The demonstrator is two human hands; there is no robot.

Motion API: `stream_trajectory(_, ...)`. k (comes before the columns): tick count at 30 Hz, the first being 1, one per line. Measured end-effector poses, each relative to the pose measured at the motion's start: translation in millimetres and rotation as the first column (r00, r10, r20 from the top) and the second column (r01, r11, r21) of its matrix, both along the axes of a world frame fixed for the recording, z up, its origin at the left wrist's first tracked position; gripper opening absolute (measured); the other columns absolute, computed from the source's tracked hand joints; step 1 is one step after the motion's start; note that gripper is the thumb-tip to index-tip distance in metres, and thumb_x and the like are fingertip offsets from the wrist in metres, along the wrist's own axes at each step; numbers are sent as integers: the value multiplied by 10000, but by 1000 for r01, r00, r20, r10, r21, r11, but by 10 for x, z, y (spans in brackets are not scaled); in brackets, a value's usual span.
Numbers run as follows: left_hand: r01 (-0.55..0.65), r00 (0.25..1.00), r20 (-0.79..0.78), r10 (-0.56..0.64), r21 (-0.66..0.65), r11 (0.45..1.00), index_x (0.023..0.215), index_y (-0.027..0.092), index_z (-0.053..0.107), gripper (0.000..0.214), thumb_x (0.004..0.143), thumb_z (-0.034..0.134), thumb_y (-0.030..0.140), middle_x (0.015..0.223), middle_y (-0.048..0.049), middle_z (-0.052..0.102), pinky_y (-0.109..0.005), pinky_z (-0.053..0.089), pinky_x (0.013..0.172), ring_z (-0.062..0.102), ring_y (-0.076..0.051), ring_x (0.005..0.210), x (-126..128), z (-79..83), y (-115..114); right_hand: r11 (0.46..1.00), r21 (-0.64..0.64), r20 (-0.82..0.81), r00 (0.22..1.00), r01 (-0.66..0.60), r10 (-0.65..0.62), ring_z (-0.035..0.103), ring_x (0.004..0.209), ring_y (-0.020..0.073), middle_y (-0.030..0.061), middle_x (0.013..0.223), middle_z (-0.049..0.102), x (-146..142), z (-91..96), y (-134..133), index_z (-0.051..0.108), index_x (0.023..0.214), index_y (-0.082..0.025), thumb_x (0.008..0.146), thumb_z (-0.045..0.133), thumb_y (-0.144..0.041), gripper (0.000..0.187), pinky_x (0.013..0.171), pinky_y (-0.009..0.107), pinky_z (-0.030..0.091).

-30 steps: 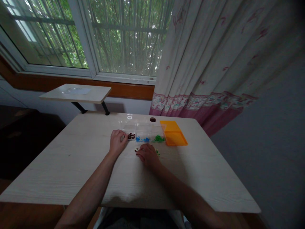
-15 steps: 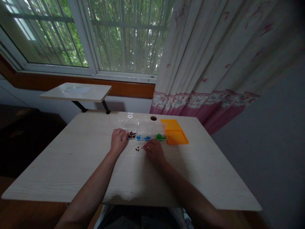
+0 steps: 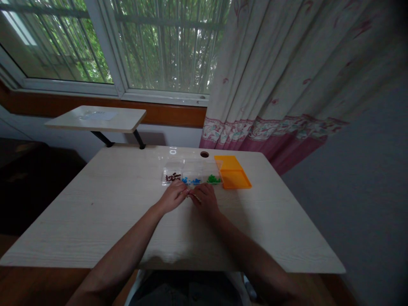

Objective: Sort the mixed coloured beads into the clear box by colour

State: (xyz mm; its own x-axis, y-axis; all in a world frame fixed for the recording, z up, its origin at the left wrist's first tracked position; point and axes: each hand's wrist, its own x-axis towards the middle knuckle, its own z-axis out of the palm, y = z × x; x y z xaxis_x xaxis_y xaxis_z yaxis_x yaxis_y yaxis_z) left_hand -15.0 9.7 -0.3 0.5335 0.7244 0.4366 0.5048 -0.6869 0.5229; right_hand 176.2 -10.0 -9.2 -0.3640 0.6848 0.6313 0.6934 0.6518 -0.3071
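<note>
My left hand and my right hand meet fingertip to fingertip just in front of a clear plastic compartment box. A thin, light-coloured thing shows between the closed fingers of the right hand; its kind is too small to make out. The left fingers are pinched together, and what they hold, if anything, is hidden. Small dark brown pieces lie in the box's left compartment, blue pieces in the middle and green pieces at the right.
An open orange case lies right of the clear box. Behind them the desk has a round cable hole. A raised shelf stands at the back left, below the window. A patterned curtain hangs behind the desk.
My left hand has left the box's left edge and moved right and nearer, up to the right fingertips. Loose dark pieces seen on the desk are now hidden behind it. The view shifted slightly.
</note>
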Motion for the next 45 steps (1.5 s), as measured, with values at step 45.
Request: stream_trajectory(45, -13, 998, 58, 15, -48, 999, 780, 191, 643, 397, 1012, 378, 375, 743, -55, 622, -316, 451, 749, 570, -185, 779, -65, -3, 8, 996, -38, -30, 996, 85, -86, 577, 884, 196, 43, 852, 686, -36, -10, -2, 718, 899, -247, 942, 583, -370, 188, 857, 344, 375)
